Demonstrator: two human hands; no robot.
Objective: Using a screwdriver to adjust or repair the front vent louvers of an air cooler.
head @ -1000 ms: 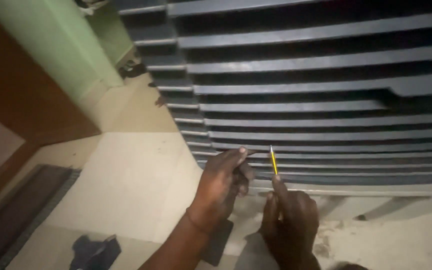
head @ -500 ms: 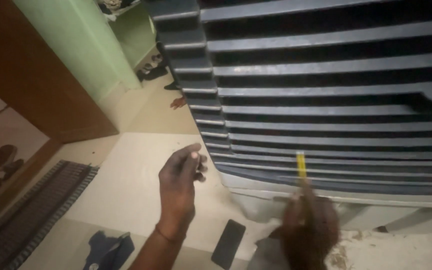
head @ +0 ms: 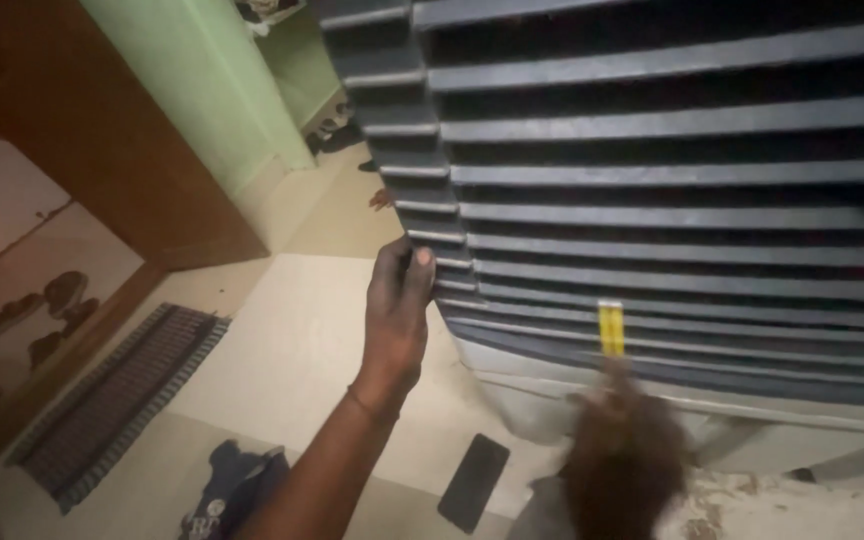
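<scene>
A big dark louvred grille (head: 672,190) of a cooler-like unit fills the upper right of the head view. My left hand (head: 395,310) is raised with its fingertips at the grille's left corner edge, touching the slat ends. My right hand (head: 624,460), blurred, sits low in front of the grille's bottom slats and is closed on a thin yellow tool (head: 610,328) that points up against the slats. Whether the left hand's fingers pinch anything is hard to make out.
A black phone (head: 473,481) lies on the tiled floor below my left arm. A dark slatted mat (head: 117,400) and a blue cloth-like item (head: 232,490) lie at lower left. A brown wooden door (head: 82,130) and green wall (head: 202,90) stand to the left.
My left hand has moved left and up, away from my right hand, to the grille's left corner. My right hand with the yellow tool has shifted right along the lower slats.
</scene>
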